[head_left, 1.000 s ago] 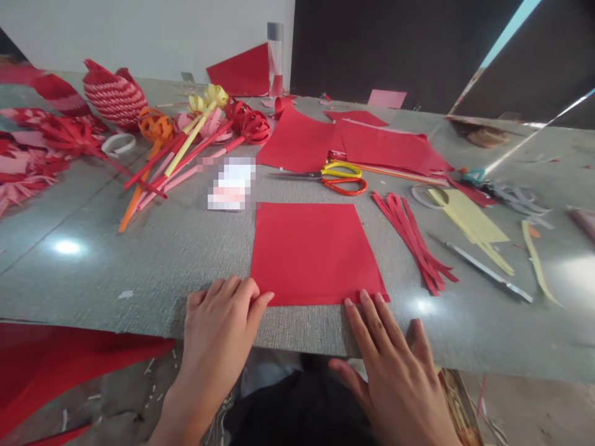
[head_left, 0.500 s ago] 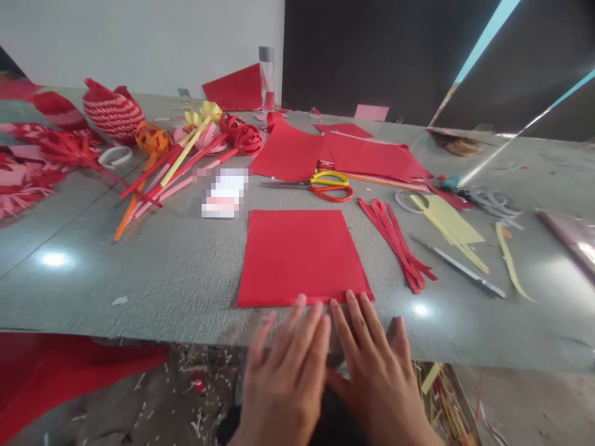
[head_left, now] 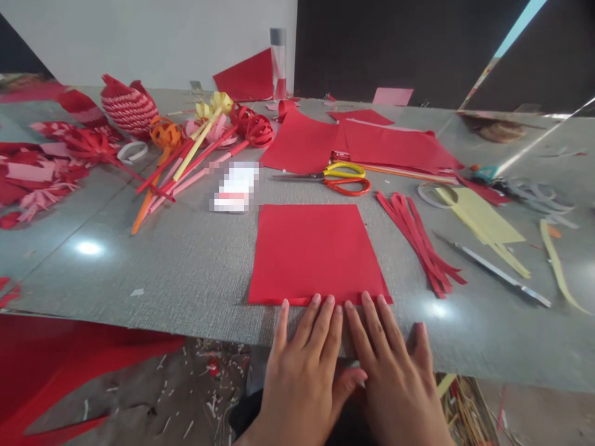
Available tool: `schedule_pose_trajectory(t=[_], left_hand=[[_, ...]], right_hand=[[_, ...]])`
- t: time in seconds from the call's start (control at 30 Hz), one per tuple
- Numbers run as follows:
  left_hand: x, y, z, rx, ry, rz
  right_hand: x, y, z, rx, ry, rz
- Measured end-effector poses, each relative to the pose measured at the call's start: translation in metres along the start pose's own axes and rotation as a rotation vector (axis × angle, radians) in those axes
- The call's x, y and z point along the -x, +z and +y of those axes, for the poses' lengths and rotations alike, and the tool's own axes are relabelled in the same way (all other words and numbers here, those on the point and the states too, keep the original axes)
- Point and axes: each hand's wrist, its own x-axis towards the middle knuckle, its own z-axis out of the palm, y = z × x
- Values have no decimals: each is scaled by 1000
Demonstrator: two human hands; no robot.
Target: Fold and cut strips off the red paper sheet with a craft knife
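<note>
A red paper sheet (head_left: 320, 254) lies flat on the grey table, and its near edge looks folded or rolled into a narrow strip. My left hand (head_left: 304, 365) rests palm down with fingers stretched out, fingertips on that near edge. Beside it, my right hand (head_left: 395, 365) is also flat, its fingertips touching the same edge farther right. Both hands are open and hold nothing. Beyond the sheet lie scissors (head_left: 346, 178) with one yellow and one red handle. Narrow red paper strips (head_left: 418, 241) are bunched to the sheet's right.
Paper flowers on stems (head_left: 186, 155) lie at the left. Larger red sheets (head_left: 385, 145) are at the back. On the right are a tape roll (head_left: 437, 196), yellow paper (head_left: 488, 217) and a slim cutter (head_left: 497, 272). A clear bottle (head_left: 278, 65) stands by the wall.
My left hand has shifted right, and its fingertips now meet the sheet's near edge beside my right hand. The whole view has swung slightly, moving the table's things to the right.
</note>
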Motion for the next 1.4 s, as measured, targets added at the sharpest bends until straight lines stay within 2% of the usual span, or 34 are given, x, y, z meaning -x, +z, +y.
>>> schedule_pose_trajectory(t=[0.37, 0.57, 0.87, 1.07, 1.23, 1.3, 1.4], left_hand=[[11, -13, -26, 51, 28, -61], [22, -20, -43, -6, 78, -183], [39, -27, -63, -81, 10, -178], [51, -25, -68, -131, -84, -116], [56, -16, -59, -191, -144, 4], [56, -15, -53, -191, -134, 67], [54, -11, -41, -135, -37, 168]], right_hand=[[3, 2, 4, 54, -42, 1], [3, 1, 6, 105, -69, -6], [4, 2, 7, 93, -65, 3], [2, 2, 4, 71, -43, 22], [1, 2, 5, 58, -46, 36], [-2, -2, 10, 55, -74, 43], [-15, -11, 21, 65, -78, 29]])
